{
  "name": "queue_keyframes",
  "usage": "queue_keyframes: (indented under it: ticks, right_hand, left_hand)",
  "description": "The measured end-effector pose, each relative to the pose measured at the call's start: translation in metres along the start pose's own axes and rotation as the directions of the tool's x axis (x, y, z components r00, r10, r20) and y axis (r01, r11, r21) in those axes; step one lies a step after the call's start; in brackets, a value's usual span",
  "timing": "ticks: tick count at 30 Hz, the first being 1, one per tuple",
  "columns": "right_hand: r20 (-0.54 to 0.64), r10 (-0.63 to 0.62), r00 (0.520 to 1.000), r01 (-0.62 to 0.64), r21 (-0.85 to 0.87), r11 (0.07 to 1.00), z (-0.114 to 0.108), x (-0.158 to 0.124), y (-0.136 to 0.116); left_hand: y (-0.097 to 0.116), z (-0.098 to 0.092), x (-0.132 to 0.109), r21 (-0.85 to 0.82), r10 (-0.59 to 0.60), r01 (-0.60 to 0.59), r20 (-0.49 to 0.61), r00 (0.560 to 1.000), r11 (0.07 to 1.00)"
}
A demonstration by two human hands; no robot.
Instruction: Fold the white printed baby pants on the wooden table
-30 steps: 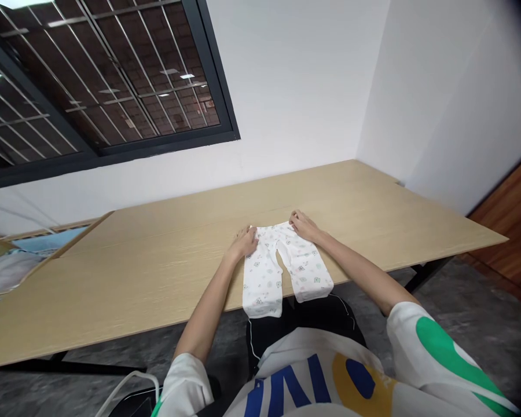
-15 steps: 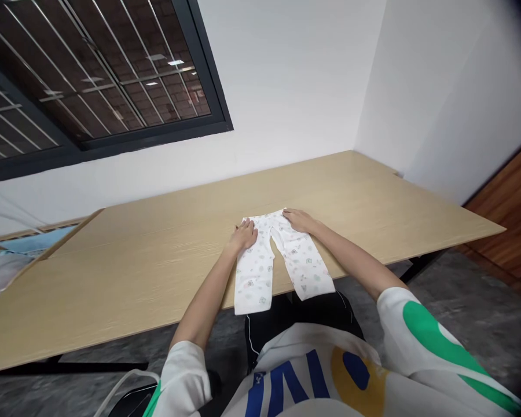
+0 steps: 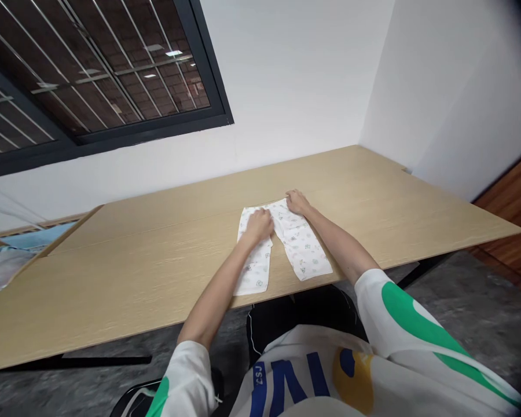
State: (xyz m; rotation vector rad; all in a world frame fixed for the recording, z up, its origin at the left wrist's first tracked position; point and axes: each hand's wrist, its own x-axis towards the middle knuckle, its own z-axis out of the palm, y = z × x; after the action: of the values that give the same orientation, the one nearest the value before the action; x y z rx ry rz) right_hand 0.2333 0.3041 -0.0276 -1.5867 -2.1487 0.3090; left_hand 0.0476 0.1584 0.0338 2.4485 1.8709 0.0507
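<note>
A small pair of white pants [image 3: 303, 246] with a scattered print lies flat on the table, waistband towards the wall and legs towards me. My left hand [image 3: 260, 225] is closed on the cloth near the middle, just below the waistband. At the right end of the waistband, my right hand [image 3: 297, 201] pinches the corner. Both legs lie spread apart with bare wood between them, their hems close to the table's front edge.
The light wooden table [image 3: 147, 255] runs along a white wall below a barred window [image 3: 125, 63]. At the far left stands a box [image 3: 69, 234] with blue and white cloth inside. A dark chair [image 3: 134, 399] is at lower left.
The pants have shifted away from me, their hems now on the table. My left hand has moved from the left waistband corner to the middle and closed; my right hand has closed on its corner.
</note>
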Motion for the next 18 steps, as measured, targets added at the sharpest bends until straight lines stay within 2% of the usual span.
queue_keyframes:
  ticks: [3,5,6,8,12,15,18]
  right_hand:
    - [0.026,0.129,0.991,-0.130,0.065,0.989,0.002,0.010,0.003]
    - [0.063,0.179,0.982,-0.185,0.109,0.977,0.003,0.015,0.005]
    - [0.079,0.194,0.978,-0.203,0.132,0.970,0.003,0.017,0.006]
    - [0.104,0.214,0.971,-0.230,0.179,0.957,0.003,0.019,0.007]
    - [0.126,0.240,0.963,-0.266,0.270,0.926,-0.001,0.022,0.008]
    - [0.127,0.254,0.959,-0.282,0.332,0.900,-0.008,0.024,0.007]
    - [0.123,0.260,0.958,-0.288,0.390,0.875,-0.016,0.028,0.000]
  left_hand:
    - [0.063,0.015,-0.034,-0.095,0.176,-0.168,0.087,0.980,0.981]
    - [0.101,0.029,-0.055,-0.161,0.309,-0.292,0.090,0.947,0.943]
    - [0.116,0.036,-0.063,-0.183,0.357,-0.339,0.075,0.931,0.923]
    - [0.135,0.045,-0.073,-0.203,0.355,-0.330,0.099,0.930,0.922]
    - [0.143,0.048,-0.076,-0.215,0.315,-0.286,0.114,0.942,0.934]
    - [0.138,0.044,-0.078,-0.246,0.281,-0.253,0.087,0.956,0.936]
    - [0.128,0.040,-0.086,-0.354,0.190,-0.166,0.032,0.981,0.920]
